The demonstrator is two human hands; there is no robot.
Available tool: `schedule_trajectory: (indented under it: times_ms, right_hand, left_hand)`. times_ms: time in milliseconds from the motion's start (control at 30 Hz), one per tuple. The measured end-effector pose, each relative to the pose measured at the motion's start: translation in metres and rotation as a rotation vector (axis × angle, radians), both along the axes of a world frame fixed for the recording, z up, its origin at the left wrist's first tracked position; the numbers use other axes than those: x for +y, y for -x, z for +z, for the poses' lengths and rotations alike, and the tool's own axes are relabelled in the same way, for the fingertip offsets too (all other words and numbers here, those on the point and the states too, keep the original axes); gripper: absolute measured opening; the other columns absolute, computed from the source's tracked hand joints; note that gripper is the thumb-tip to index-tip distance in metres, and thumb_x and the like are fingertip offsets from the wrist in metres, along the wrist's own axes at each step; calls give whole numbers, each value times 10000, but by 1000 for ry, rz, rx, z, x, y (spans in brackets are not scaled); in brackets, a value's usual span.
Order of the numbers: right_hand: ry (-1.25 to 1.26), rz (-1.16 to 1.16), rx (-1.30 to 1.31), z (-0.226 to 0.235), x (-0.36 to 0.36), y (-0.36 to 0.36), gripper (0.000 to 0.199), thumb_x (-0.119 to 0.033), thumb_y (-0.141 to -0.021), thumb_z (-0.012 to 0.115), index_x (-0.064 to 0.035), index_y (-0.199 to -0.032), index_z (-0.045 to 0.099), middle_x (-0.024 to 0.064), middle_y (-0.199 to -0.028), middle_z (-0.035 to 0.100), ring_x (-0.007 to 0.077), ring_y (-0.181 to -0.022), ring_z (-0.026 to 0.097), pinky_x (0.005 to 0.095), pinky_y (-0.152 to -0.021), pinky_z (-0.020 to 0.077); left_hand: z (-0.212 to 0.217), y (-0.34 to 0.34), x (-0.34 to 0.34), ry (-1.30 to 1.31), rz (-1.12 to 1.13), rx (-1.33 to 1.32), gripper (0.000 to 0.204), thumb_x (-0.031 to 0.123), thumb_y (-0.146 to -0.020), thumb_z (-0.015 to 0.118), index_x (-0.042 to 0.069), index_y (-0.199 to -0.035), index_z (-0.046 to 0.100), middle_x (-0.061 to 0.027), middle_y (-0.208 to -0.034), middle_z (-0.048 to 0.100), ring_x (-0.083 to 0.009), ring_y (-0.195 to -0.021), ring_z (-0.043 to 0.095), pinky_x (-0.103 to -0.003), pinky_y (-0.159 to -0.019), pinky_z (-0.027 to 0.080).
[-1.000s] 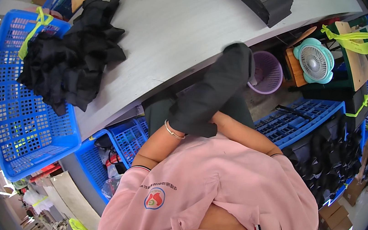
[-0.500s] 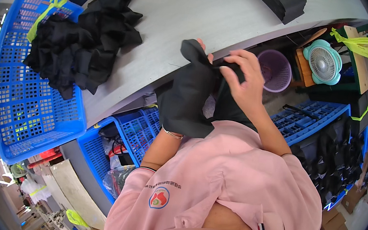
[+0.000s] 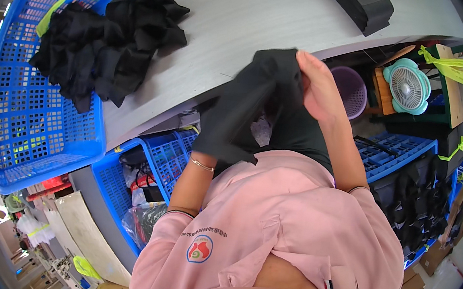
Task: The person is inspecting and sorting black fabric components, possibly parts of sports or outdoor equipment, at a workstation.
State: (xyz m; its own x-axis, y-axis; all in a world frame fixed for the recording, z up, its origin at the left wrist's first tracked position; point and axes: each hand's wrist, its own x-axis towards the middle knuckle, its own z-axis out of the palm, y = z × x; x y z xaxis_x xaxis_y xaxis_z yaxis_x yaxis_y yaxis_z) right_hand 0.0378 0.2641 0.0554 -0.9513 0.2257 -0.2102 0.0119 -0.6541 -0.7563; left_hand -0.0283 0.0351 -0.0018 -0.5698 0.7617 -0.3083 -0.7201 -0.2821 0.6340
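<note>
A piece of black fabric (image 3: 236, 104) is spread over my lap at the table's near edge. My right hand (image 3: 322, 86) pinches its far right corner between thumb and fingers, drawing the upper edge out to the right. My left forearm (image 3: 188, 188), with a bracelet at the wrist, goes in under the fabric. The cloth covers my left hand, so its fingers are hidden. A heap of similar black fabric pieces (image 3: 123, 39) lies to the left, partly on the grey table (image 3: 210, 32) and partly over a blue plastic basket (image 3: 43, 127).
A black stack of flat material (image 3: 360, 10) lies at the table's far right. Under the table edge are a purple bin (image 3: 349, 92) and a turquoise fan (image 3: 407, 85). Blue crates (image 3: 120, 206) stand by my left side; another crate (image 3: 397, 156) with black pieces sits right.
My right hand has taken hold of the fabric's far corner and pulled it outward. Left fingertips that showed beyond the cloth are now covered. The whole view has shifted slightly.
</note>
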Motion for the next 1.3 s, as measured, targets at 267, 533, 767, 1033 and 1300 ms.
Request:
schedule_trajectory:
  times_ms: [267,533,767,1033,1300]
  right_hand:
    - [-354,-307,110,1,27,12,380,-255,-1050,541,-2,-1334,547,108,-1247,633,217,-1074,669,339,-957,493]
    - [-1736,-470,212,-8,-2,-6,515,-96,-790,783,-60,-1276,614,126,-1273,605,314,-1147,596,405,-993,479]
    - [-1840,-431,254,-9,-1,7,260,-35,-777,749,-51,-1034,711,100,-1155,662,261,-1084,631,405,-1016,464]
    - [-1039,183,449,15,42,4,200,-74,-821,750,-3,-795,564,101,-1300,571,271,-1277,507,384,-1110,353]
    - [-1531,-624,270,-1,93,101,255,-176,-948,681,-18,-1148,667,136,-1326,586,274,-1190,578,344,-983,454]
  left_hand:
    - [-9,-10,20,-61,77,-125,508,230,-1059,488,47,-1498,310,-131,-1555,385,-281,-1392,446,-399,-1158,389]
    - [-14,1,26,-118,76,-209,483,229,-1060,481,33,-1481,350,-138,-1533,423,-279,-1379,465,-399,-1149,399]
    - [-23,-5,32,-126,91,-245,465,229,-1060,475,20,-1466,385,-144,-1513,455,-277,-1367,481,-398,-1140,408]
    - [-12,41,-5,11,229,-123,449,228,-1061,467,6,-1449,424,-152,-1491,493,-275,-1355,499,-397,-1131,418]
    - [18,30,26,216,260,194,300,144,-1015,581,-37,-1254,594,-141,-1253,641,-205,-1172,617,-370,-1025,507]
